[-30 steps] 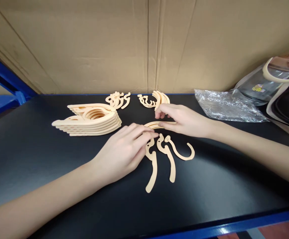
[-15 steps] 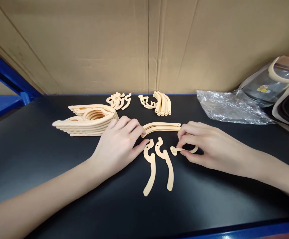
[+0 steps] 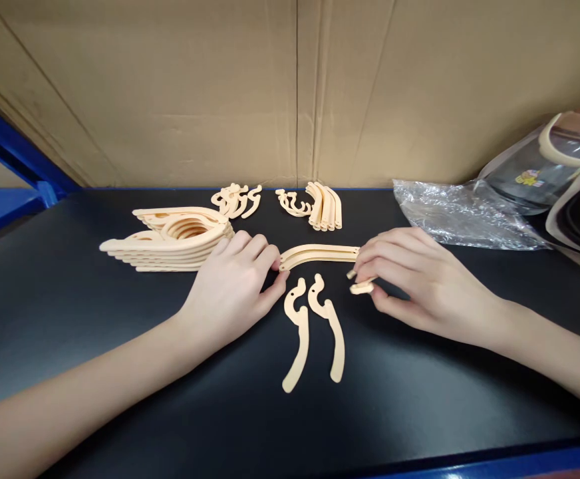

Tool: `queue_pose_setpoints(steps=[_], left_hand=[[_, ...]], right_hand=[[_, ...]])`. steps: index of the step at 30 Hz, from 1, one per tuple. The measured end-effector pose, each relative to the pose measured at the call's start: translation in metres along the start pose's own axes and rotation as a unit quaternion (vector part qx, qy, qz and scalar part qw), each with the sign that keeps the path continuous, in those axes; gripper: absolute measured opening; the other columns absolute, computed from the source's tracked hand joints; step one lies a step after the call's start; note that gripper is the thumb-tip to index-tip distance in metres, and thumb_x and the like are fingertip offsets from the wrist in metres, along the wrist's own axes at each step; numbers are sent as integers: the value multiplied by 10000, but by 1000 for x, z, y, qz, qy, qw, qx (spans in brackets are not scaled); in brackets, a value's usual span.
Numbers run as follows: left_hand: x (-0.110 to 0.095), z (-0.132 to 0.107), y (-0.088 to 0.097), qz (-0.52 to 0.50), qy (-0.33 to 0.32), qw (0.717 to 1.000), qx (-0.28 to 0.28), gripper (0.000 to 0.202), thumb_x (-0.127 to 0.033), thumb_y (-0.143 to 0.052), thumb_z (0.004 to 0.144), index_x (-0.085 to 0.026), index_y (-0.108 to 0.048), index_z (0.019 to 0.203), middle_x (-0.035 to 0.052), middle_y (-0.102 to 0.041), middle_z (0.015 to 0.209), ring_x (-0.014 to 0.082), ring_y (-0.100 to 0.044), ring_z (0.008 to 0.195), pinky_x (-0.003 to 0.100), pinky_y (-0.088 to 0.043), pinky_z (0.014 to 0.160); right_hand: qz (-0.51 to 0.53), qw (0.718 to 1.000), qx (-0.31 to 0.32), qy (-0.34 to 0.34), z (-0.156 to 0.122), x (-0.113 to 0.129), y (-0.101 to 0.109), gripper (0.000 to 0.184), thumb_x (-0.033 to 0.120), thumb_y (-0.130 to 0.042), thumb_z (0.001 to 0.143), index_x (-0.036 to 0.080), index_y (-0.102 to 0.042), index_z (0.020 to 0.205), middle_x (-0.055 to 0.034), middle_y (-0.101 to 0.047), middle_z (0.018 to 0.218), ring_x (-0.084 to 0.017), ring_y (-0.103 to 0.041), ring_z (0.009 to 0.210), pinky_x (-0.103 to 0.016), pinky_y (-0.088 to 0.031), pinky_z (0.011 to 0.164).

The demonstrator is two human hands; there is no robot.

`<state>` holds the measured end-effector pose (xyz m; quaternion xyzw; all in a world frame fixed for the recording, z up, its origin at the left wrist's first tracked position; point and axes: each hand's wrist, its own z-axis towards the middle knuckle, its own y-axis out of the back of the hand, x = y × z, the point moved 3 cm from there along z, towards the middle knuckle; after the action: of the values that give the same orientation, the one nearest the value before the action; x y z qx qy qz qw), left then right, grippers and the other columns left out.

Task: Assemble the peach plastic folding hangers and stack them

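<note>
My left hand (image 3: 233,289) pinches the left end of a beige curved hanger bar (image 3: 314,254), a grooved piece with holes at its ends. My right hand (image 3: 420,286) is closed on a small beige hanger hook (image 3: 361,287), mostly hidden behind the fingers, just by the bar's right end. Nearer to me lie two flat curved hanger arms, a left one (image 3: 297,346) and a right one (image 3: 337,339), side by side with their notched ends pointing away.
Stacked folded hangers (image 3: 167,246) lie on the left of the black tabletop (image 3: 210,412). At the back are loose hanger arms (image 3: 235,201), small hooks (image 3: 292,204) and several curved bars (image 3: 326,207). A clear plastic bag (image 3: 464,213) lies at the right, before a cardboard wall (image 3: 195,93).
My right hand has turned the hook, so its round curve no longer shows and its end points toward the bar. My left hand stays at the bar's left end.
</note>
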<state>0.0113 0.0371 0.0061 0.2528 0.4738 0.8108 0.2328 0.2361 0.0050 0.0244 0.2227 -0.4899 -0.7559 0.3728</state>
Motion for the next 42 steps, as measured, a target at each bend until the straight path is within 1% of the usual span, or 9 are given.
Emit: queue_pose_setpoints(steps=[5,13,18,22,25,29,32,36,42], left_hand=[[2,1,2,36,26,999,-6,227,-237,-412,945,-187,-579,800,56,-612,777,256,-536,778,406,-423,711],[1,0,0,1,1,1000,-29,166,-295,-515,934,-155,-600,904,54,-612,821,242,-538,792,363,-455,704],[2,0,-1,-7,-12,1000,-21,171,-310,-544,927,-149,-600,936,52,-611,845,240,-541,802,350,-452,692],[0,0,-1,2,-9,1000,-25,184,-310,-529,935,-141,-598,955,61,-620,878,236,-540,798,351,-448,699],[0,1,-1,2,-10,1000,-27,177,-306,-528,934,-146,-600,924,58,-616,864,234,-536,797,350,-448,705],[0,1,-1,6,-15,1000,-25,177,-310,-545,927,-152,-607,874,47,-603,829,232,-537,785,346,-444,692],[-1,2,-1,14,-23,999,-21,173,-298,-535,932,-159,-610,861,44,-605,835,233,-539,787,346,-440,687],[-1,3,-1,18,-13,1000,-20,185,-250,-485,941,-163,-580,808,39,-598,797,223,-533,757,339,-422,670],[3,1,8,-30,65,993,-90,119,-238,-486,927,-168,-517,836,13,-569,751,180,-524,701,297,-370,602]], right_hand=[[19,994,-88,-64,-3,-5,7,173,171,-505,930,290,-589,1024,-46,-698,914,-264,-638,897,-463,-454,839],[40,976,-153,-150,-9,-12,9,182,228,-562,918,345,-652,1025,-39,-626,820,-233,-574,726,-417,-449,658],[250,921,-140,-264,-9,-16,3,52,335,-582,914,328,-625,942,-12,-665,855,-214,-646,764,-386,-524,702],[412,860,-115,-278,-4,-18,-7,175,385,-557,931,313,-660,1052,-21,-687,921,-216,-661,897,-391,-539,842],[468,827,-130,-285,-4,-21,-11,279,382,-439,990,290,-698,1037,-33,-691,905,-202,-642,902,-377,-516,884],[487,808,-132,-305,-6,-22,-15,168,359,-591,925,282,-714,1009,-19,-682,902,-181,-639,893,-335,-512,867],[504,798,-127,-305,-5,-21,-18,139,327,-680,872,273,-710,997,0,-682,924,-150,-640,904,-283,-507,867],[500,810,-126,-281,-2,-19,-20,98,292,-683,876,271,-713,967,16,-684,928,-111,-639,890,-224,-507,844],[484,810,-184,-277,-4,-19,-17,91,261,-694,867,277,-707,956,19,-695,946,-110,-643,891,-224,-519,837]])
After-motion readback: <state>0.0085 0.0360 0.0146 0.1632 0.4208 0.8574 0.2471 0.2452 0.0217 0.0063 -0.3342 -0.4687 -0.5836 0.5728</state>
